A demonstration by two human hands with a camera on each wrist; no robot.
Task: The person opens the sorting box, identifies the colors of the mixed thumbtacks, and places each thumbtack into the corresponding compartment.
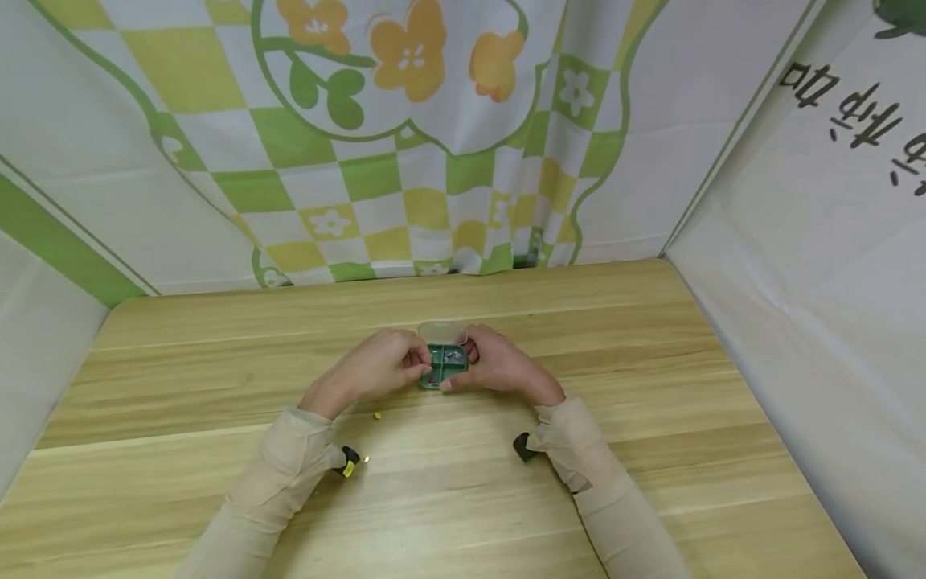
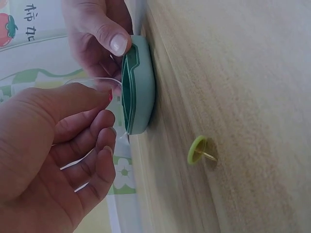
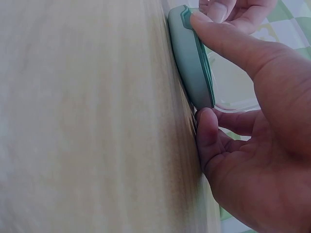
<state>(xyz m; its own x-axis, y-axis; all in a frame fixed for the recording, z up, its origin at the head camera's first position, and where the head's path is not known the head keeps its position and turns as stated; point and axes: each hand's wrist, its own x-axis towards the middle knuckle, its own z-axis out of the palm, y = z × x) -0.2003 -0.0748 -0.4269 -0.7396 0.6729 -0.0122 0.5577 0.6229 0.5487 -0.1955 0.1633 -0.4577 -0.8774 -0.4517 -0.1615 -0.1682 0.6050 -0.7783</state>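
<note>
A small green box [image 1: 454,372] with four compartments and a raised clear lid [image 1: 443,332] sits on the table. My right hand [image 1: 499,363] grips its right side, the thumb on the front edge [image 3: 199,18] and curled fingers at the back. At the box's left side, my left hand [image 1: 391,363] pinches what looks like a red thumbtack [image 2: 111,95] between thumb and index finger; only a red sliver shows. Small purplish pieces [image 1: 453,356] lie in the back right compartment. A yellow thumbtack [image 2: 198,149] lies on the table nearby, point to one side.
The wooden table [image 1: 448,498] reaches back to a checked, flowered curtain [image 1: 405,177]. Near the left wrist lies another tiny pale yellow piece [image 1: 366,458], too small to make out. Dark wrist-worn devices [image 1: 524,447] protrude from the wrapped sleeves. A white cloth wall [image 1: 810,265] stands at the right.
</note>
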